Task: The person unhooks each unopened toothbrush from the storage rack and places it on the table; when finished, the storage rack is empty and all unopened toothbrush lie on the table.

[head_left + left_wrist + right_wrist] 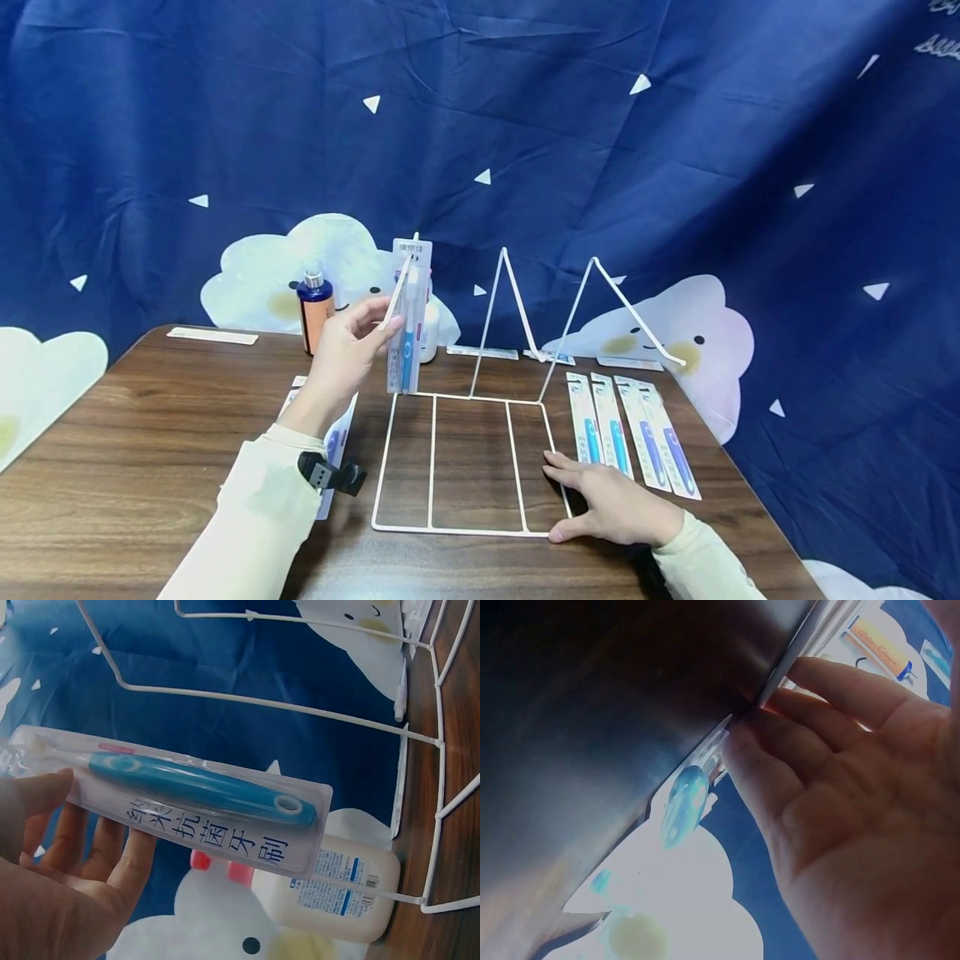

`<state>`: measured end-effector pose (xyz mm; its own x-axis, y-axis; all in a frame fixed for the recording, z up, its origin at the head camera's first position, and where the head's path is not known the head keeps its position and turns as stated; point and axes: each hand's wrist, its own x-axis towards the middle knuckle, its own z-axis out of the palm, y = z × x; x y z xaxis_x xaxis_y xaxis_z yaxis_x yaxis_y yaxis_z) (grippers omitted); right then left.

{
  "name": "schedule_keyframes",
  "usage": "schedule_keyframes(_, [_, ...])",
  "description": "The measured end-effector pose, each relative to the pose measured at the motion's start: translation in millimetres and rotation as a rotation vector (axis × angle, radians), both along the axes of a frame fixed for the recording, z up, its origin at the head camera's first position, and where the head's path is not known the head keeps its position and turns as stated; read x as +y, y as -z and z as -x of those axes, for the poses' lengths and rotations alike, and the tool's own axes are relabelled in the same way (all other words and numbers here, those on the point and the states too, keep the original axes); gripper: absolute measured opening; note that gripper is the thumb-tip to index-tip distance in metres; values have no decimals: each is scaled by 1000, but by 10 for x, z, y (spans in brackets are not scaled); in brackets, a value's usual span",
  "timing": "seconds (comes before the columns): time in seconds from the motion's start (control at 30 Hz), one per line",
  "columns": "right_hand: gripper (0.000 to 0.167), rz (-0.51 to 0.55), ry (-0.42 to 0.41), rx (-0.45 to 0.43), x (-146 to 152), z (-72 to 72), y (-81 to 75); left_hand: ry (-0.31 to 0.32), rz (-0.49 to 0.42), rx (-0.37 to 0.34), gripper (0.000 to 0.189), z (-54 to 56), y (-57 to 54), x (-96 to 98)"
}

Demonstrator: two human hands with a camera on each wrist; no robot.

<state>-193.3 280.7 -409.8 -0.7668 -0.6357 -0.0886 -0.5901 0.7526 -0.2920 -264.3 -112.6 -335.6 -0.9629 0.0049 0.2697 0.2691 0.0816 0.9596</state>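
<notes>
My left hand (pixel 352 342) holds a packaged blue toothbrush (pixel 408 354) upright at the left prong (pixel 397 287) of a white wire rack (pixel 461 528). That slanting prong crosses in front of the pack in the head view. Seen from the left wrist, the thumb lies over one end of the pack, the fingers behind it; a clear cover lets the blue handle (pixel 202 787) show. My right hand (pixel 611 504) rests at the rack's right side rail, thumb and fingers spread along it. Two more bent prongs (pixel 517 300) rise to the right.
Several packaged toothbrushes (pixel 651 437) with blue or purple handles lie right of the rack. Another pack (pixel 335 450) lies partly under my left forearm. A dark blue and orange bottle (pixel 315 312) and a white bottle (pixel 429 329) stand behind. Flat white strips (pixel 213 335) line the back edge.
</notes>
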Motion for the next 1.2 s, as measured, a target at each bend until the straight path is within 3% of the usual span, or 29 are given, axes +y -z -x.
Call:
schedule_keyframes(0.33, [98, 2, -7, 2, 2, 14, 27, 9, 23, -63, 47, -274, 12, -87])
schedule_keyframes(0.63, [98, 6, -4, 10, 8, 24, 39, 20, 45, -59, 47, -611, -17, -198])
schedule_keyframes(0.97, [98, 4, -9, 21, 18, 16, 30, 37, 154, 24, 35, -936, -124, -288])
schedule_keyframes(1.2, [98, 4, -16, 30, 12, 3, 25, 79, 141, 50, 30, -1164, -175, -347])
